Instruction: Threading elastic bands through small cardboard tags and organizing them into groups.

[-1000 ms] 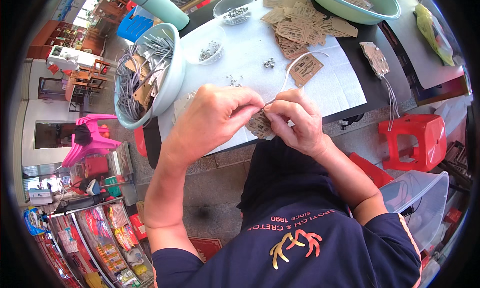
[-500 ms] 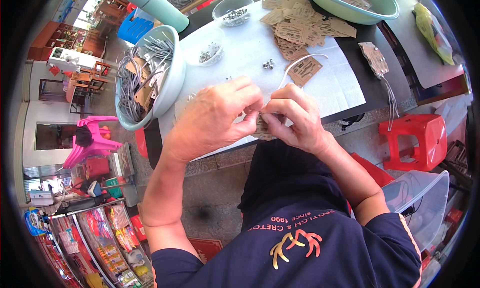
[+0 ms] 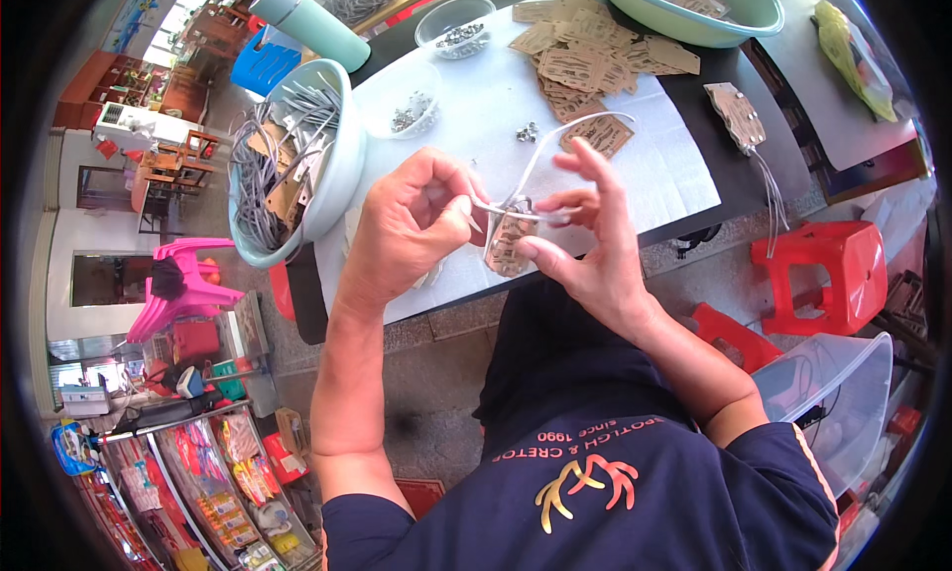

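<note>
Just past the table's near edge, a small bundle of brown printed cards (image 3: pixel 507 248) hangs between my hands. A thin white cord (image 3: pixel 551 138) crosses the bundle's top, and its long tail curves over the table to the right. My left hand (image 3: pixel 405 219) pinches one end of this cord beside the bundle, thumb against fingers. With its fingers spread, my right hand (image 3: pixel 607 249) is at the bundle's right side. Its thumb is against or very near the cards; whether it touches cannot be made out.
Brown cards lie in a pile (image 3: pixel 593 60) on the white sheet (image 3: pixel 674 165), near small metal pieces (image 3: pixel 527 132). Two clear bowls (image 3: pixel 454 28) hold more pieces. A blue basin (image 3: pixel 347 160) of grey cords stands left, a green basin (image 3: pixel 714 28) far right. One corded card bundle (image 3: pixel 736 115) lies right.
My hands have moved apart. The right hand has spread its fingers and let go of its pinch, while the left still pinches. The card bundle and the cord around it now show plainly.
</note>
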`<state>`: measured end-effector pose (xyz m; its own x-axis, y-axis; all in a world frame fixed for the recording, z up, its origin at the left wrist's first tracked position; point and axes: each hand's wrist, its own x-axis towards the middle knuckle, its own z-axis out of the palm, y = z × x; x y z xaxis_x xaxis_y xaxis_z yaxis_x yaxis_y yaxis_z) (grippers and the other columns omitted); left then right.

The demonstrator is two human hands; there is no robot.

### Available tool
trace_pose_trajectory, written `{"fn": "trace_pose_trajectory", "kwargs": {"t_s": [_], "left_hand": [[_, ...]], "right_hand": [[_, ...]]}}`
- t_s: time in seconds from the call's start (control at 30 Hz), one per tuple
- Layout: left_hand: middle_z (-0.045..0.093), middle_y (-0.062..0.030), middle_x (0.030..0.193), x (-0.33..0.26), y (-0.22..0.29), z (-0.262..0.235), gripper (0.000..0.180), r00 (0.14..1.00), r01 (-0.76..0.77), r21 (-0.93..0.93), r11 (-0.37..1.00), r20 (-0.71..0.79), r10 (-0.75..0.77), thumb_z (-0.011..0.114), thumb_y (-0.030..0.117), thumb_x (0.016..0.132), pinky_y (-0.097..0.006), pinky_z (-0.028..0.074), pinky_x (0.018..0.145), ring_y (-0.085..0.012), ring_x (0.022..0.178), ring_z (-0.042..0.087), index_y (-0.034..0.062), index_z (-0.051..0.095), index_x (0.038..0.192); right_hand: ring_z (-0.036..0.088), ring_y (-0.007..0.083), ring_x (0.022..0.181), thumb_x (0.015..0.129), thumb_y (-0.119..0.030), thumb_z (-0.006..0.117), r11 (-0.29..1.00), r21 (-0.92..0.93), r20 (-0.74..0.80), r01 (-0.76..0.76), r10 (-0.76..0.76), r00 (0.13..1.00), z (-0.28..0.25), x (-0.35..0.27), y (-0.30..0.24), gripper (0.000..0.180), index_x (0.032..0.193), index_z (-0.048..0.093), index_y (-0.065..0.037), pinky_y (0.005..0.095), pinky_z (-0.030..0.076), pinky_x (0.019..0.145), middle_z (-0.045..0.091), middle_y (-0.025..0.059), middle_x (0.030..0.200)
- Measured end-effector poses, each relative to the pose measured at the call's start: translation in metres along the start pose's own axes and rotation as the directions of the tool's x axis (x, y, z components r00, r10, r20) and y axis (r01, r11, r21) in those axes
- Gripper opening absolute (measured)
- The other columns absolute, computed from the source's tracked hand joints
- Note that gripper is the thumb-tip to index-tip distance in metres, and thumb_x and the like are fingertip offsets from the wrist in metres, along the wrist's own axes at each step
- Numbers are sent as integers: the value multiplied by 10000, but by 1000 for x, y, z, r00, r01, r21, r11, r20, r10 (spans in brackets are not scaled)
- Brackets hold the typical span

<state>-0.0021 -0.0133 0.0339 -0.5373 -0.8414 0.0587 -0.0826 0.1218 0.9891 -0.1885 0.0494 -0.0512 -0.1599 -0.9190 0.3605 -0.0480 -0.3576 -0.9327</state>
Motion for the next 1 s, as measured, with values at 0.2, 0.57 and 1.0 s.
{"fn": "trace_pose_trajectory", "kwargs": {"t_s": [0.2, 0.57, 1.0], "left_hand": [[651, -192, 1013, 4, -15, 0, 36, 995, 27, -251, 968, -83, -49, 495, 17, 905, -319, 585, 723, -212, 850, 679, 31, 500, 937], [616, -84, 836, 16, -17, -47, 84, 970, -211, -763, 611, -239, 38, 472, 125, 944, -434, 584, 844, -337, 922, 681, 55, 514, 922], [585, -108, 1110, 32, 13, -41, 214, 778, -117, 119, 986, -607, 165, 508, 184, 989, -355, 394, 1038, -184, 1127, 553, 18, 500, 1124]], "right_hand": [[574, 118, 745, 726, -74, 791, 993, -111, 88, -46, 56, 995, 1, 7, -2, 838, 1434, 343, -85, 278, 494, 692, 606, 61, 1012], [529, 47, 728, 824, -39, 733, 791, 390, 393, -471, 320, 862, -21, 12, -7, 978, 1541, 71, -108, 214, 442, 691, 587, 5, 813], [536, 50, 758, 868, -80, 718, 854, 346, 433, -389, 222, 874, -39, 16, -20, 898, 1533, 114, -110, 212, 438, 708, 589, 5, 835]]}}
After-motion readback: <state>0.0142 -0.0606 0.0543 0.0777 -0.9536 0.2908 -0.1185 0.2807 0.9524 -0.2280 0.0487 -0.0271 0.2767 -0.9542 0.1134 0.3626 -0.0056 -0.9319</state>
